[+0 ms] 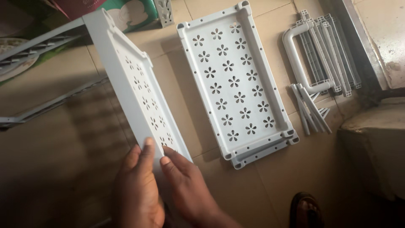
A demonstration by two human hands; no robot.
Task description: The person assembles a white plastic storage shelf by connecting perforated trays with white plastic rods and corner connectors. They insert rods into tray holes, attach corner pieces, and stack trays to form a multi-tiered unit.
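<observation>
Grey perforated plastic shelf (139, 88) gripped by both hands (162, 190)

The left hand (137, 190) and right hand (187, 185) sit side by side, palms down, fingers extended forward and pressing flat.

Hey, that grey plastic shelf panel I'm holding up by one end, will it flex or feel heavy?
The shelf panel probably stays stiff: it holds straight though both hands, left hand and right hand, grip only its near end. Likely light, being thin and perforated with flower-shaped holes. Its smooth plastic might be somewhat slippery.
</observation>
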